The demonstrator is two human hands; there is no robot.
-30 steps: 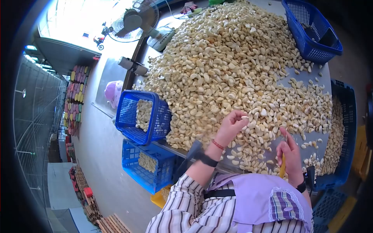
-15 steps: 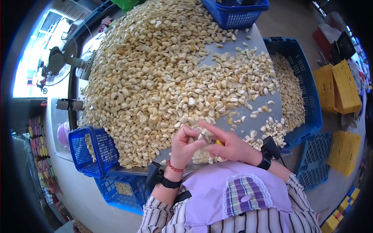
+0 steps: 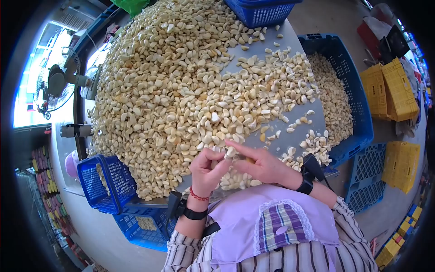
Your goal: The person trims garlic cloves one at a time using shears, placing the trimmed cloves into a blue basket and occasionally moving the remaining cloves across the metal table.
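Observation:
Pale, cream-coloured kernels (image 3: 163, 90) cover much of the grey metal table (image 3: 290, 138) in a large heap. At its near edge, my left hand (image 3: 208, 170) has its thumb and fingers pinched on a pale kernel (image 3: 230, 152). My right hand (image 3: 258, 165) meets it from the right, its index finger reaching to the same kernel. Something yellow shows partly inside the curled fingers of my right hand; most of it is hidden. Below and between the hands lie more pale kernels (image 3: 235, 180).
A big blue crate (image 3: 362, 122) of kernels stands at the right, and a blue basket (image 3: 267, 14) sits at the far edge. Another blue basket (image 3: 102, 186) is at the left corner, above a lower one (image 3: 145, 231). A fan (image 3: 56, 84) stands far left.
The view has shifted slightly. Both hands have drawn closer together, with the left thumb and fingertips now pinched at the kernel. The yellow item in my right hand is less visible.

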